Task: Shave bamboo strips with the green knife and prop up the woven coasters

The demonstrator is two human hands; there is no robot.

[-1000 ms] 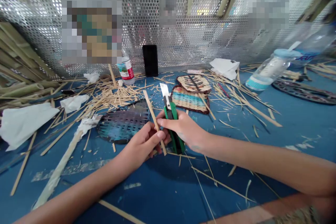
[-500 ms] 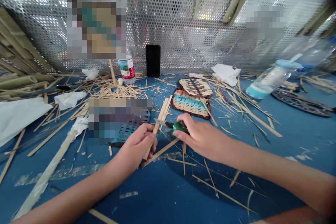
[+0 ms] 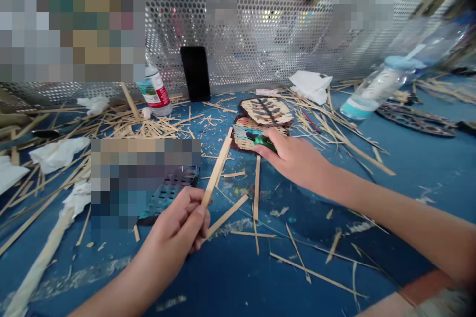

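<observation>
My left hand is closed round the lower part of a flat bamboo strip, which slants up and away from me. In my right hand is a knife with a green handle, its blade pointing left. The blade is apart from the strip, over a small woven mat with turquoise bands and a dark rim. A second woven piece with a dark leaf-like pattern overlaps that mat. Near my left hand lies a dark blue woven piece, partly blurred out.
Bamboo slivers litter the blue table. A black phone leans on the perforated metal screen. A labelled bottle stands left of it, a clear bottle to the right. Crumpled tissue lies at the back.
The knife in my right hand has moved away from the strip, up and to the right. My left hand still grips the strip, a little nearer to me. The view has shifted.
</observation>
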